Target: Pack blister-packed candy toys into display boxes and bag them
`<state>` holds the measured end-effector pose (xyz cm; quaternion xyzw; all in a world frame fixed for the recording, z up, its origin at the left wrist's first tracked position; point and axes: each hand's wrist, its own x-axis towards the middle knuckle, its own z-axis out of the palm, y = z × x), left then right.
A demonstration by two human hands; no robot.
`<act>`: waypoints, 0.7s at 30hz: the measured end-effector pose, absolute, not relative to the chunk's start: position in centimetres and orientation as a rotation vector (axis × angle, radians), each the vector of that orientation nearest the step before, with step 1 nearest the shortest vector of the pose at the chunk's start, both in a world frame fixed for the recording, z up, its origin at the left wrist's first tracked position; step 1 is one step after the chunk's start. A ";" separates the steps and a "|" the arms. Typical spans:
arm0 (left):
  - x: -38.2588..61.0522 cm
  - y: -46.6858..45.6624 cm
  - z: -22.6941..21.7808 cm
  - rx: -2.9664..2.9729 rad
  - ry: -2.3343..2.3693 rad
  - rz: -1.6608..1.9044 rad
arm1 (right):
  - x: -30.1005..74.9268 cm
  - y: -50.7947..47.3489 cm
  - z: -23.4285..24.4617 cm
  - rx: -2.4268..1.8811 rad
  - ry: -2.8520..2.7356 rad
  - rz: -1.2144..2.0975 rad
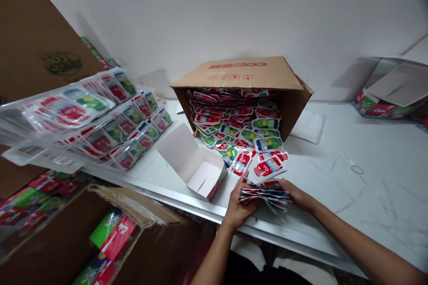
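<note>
A thick stack of printed sachets is held between both hands over the table's front edge. My left hand wraps round the stack's left end. My right hand pinches its right end, with the fingers partly hidden behind the packets. Just beyond the stack, loose red and green sachets spill from a cardboard carton lying on its side with its mouth toward me. Left of my left hand stands a small white-lined display box with its lid raised; I see nothing inside it.
Clear plastic packs of sachets are piled on the left. Below the table edge, an open carton holds red and green boxes. A rubber band lies on the table at right, before another open display box.
</note>
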<state>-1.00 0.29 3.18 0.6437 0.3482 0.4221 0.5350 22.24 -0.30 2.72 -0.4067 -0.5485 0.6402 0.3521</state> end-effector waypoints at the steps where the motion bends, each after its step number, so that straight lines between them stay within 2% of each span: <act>1: -0.9 0.3 3.0 1.485 0.817 1.020 | 21.9 -0.8 2.5 -1.021 -1.320 1.712; 4: -0.7 0.3 2.8 1.348 0.807 1.039 | 20.9 -2.0 2.0 -0.973 -1.080 1.797; 6: -0.8 0.5 2.8 1.400 0.825 0.994 | 20.4 -2.5 1.7 -0.952 -1.069 1.735; 11: -1.3 0.7 3.2 1.544 0.804 0.901 | 21.8 -1.0 1.8 -1.034 -1.458 1.525; 17: -1.3 0.4 4.0 1.578 0.836 0.849 | 25.0 5.6 3.1 -1.340 -2.235 0.795; 21: -1.2 0.1 4.1 1.621 0.851 0.862 | 24.6 7.5 3.9 -1.396 -2.551 0.548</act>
